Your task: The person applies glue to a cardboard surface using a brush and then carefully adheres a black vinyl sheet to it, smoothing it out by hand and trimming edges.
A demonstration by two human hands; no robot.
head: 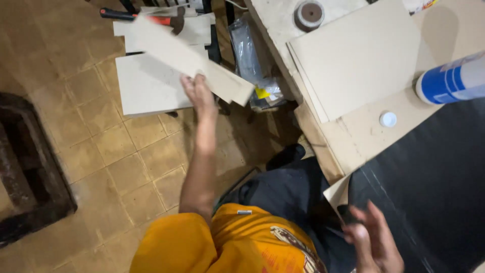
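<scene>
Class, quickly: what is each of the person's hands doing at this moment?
Left hand: closed on a long pale wooden board, held out over the floor.
Right hand: open, fingers spread, blurred, holding nothing.

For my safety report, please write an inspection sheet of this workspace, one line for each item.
Surface: pale worktable with a black sheet on its near part.
Job's things: long pale board held in left hand, above stacked boards.
Clutter: tape roll, blue and white tube, small white cap, orange-handled clamp, plastic bag.
Grippers: right hand open, blurred, by the table edge.
Cables: nothing seen.
Surroundings: tiled floor, dark floor pit.
</scene>
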